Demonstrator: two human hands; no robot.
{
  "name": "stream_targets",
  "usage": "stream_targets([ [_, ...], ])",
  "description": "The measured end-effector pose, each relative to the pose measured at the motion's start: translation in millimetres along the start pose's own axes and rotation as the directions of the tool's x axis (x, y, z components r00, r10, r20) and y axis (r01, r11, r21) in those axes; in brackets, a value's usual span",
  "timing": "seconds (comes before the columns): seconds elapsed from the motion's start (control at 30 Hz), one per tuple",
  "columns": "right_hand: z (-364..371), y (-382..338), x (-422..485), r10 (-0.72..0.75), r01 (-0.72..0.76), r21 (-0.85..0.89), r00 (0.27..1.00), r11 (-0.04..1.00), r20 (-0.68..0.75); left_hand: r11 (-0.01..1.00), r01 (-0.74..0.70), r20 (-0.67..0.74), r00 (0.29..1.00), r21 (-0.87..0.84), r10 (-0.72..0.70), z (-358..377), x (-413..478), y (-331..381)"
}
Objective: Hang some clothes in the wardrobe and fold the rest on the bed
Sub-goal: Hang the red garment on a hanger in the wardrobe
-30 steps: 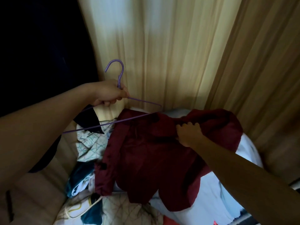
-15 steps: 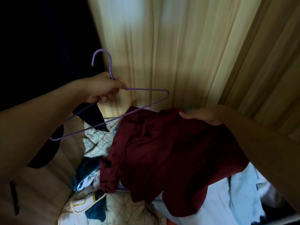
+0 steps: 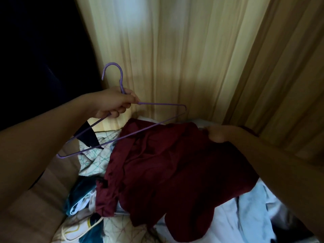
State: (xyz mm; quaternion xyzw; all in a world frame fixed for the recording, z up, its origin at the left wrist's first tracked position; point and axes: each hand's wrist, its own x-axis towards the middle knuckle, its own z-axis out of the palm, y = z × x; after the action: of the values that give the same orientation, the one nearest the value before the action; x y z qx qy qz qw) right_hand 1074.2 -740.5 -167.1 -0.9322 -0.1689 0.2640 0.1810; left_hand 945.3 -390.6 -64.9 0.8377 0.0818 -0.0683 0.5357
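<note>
Beige curtain [image 3: 175, 58] fills the back; maroon shirt [image 3: 166, 169] hangs over a clothes pile [image 3: 91, 204] on the bed. Right hand [image 3: 219, 135] pinches the shirt's top edge, held up. Left hand [image 3: 114, 104] grips a purple wire hanger [image 3: 122, 132] at its neck, beside the shirt.

Your view's dim overall. Light comes thru the curtain [image 3: 157, 50] at top centre: a pale glow w/ soft vertical shading in the folds, fading to brown on the right. Upper left is near black, no detail there. The foreground sits in shadow. Wide-angle bend shows at the edges, where curtain folds lean outward. Pic's slightly soft; creases in the maroon garment [image 3: 166, 163] are hard to read.
</note>
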Motion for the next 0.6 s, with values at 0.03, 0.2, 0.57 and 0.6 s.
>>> stream_targets([
  [0.03, 3.4, -0.1, 1.0, 0.043, -0.045, -0.245, 0.999, 0.968, -0.013, 1.0, -0.001, 0.007, 1.0, -0.001, 0.001, 1.1, 1.2, 1.5],
  [0.2, -11.9, -0.5, -8.2, 0.122, -0.125, -0.664, 0.991, 0.737, -0.051, 0.999, -0.038, 0.027, 0.999, 0.0, 0.038, 1.3, 0.4, 10.6],
  [0.57, -127.2, -70.5, -100.2, -0.398, 0.28, -0.286, 0.551, 0.916, -0.733, 0.972, -0.221, 0.052, 0.973, -0.079, 0.226, -12.2, -34.3, 72.2],
  [0.6, -132.1, -80.5, -110.0, -0.423, 0.287, -0.314, 0.526, 0.905, -0.738, 0.967, -0.24, 0.06, 0.968, -0.083, 0.245, -13.0, -38.7, 78.9],
])
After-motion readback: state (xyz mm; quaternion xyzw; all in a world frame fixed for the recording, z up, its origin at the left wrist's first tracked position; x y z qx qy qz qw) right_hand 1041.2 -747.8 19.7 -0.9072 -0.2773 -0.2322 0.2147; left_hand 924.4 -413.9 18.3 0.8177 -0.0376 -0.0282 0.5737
